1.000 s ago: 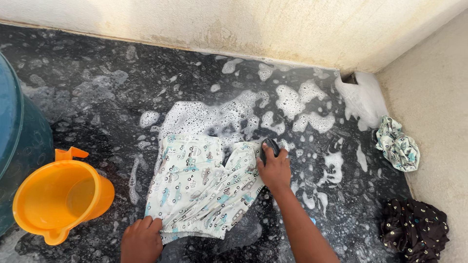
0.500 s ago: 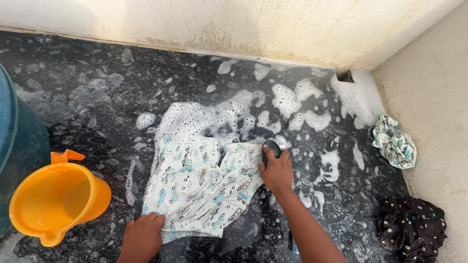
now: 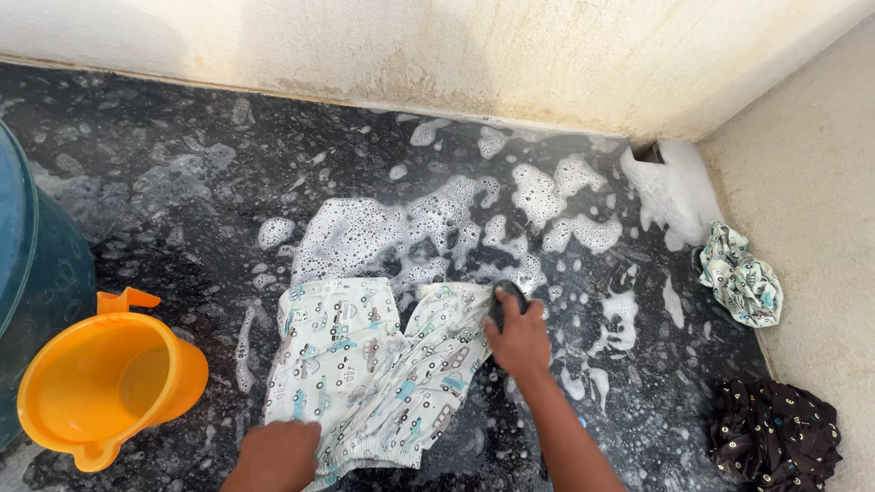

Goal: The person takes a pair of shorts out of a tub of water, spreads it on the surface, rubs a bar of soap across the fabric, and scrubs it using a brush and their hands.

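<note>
The right hand is curling around a dark scrubbing brush, pressing it on the printed white garment, which is lying spread on the wet, soapy dark floor. The left hand is pressing flat on the garment's near edge, beside an orange jug.

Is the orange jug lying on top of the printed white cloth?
No, the orange jug stands apart on the dark wet floor, left of the printed white cloth.

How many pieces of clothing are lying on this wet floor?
3: white printed shorts under both hands, a crumpled light printed cloth by the right wall, and a dark dotted garment at bottom right. More may lie outside the view.
</note>
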